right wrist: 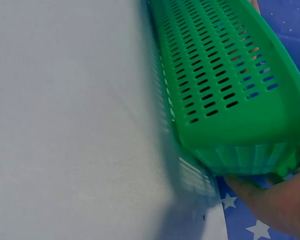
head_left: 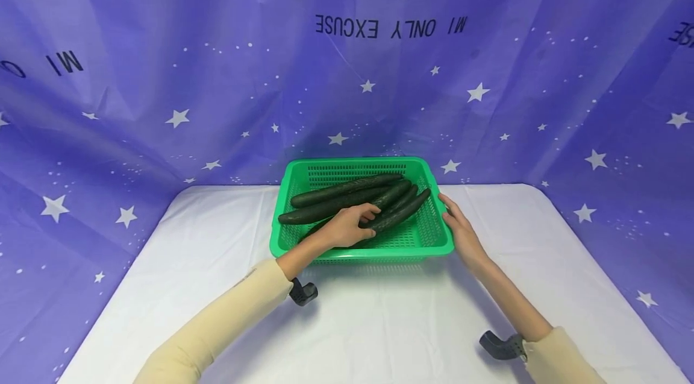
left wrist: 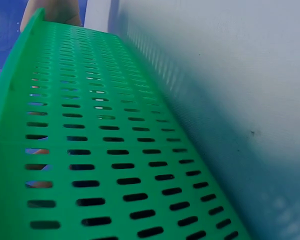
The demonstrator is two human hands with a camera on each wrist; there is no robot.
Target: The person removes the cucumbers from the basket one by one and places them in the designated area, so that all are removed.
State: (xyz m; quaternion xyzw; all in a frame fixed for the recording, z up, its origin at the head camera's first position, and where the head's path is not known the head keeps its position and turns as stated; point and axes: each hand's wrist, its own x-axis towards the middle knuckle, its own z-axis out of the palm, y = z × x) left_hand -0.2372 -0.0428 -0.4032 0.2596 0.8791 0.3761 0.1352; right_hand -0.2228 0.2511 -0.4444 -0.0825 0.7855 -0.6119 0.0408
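Observation:
Several long dark green cucumbers [head_left: 333, 204] lie in a shallow green plastic basket [head_left: 362, 253] with slotted walls. My left hand [head_left: 347, 226] reaches over the basket's near rim, thumb and fingers on either side of a cucumber [head_left: 403, 213] at the front of the pile. At the basket's right end, my right hand [head_left: 465, 239] rests against the outside of the wall with its fingers extended. The right wrist view shows the right hand [right wrist: 277, 202] touching the end wall below the rim. In the left wrist view, the basket wall [left wrist: 60, 145] hides the left hand.
The basket stands at the back of a table with a white cloth [head_left: 379, 324]. Behind it hangs a purple curtain [head_left: 303, 88] with stars and lettering, continuing along both sides. A dark curved wrist mount [head_left: 303, 293] hangs below each sleeve.

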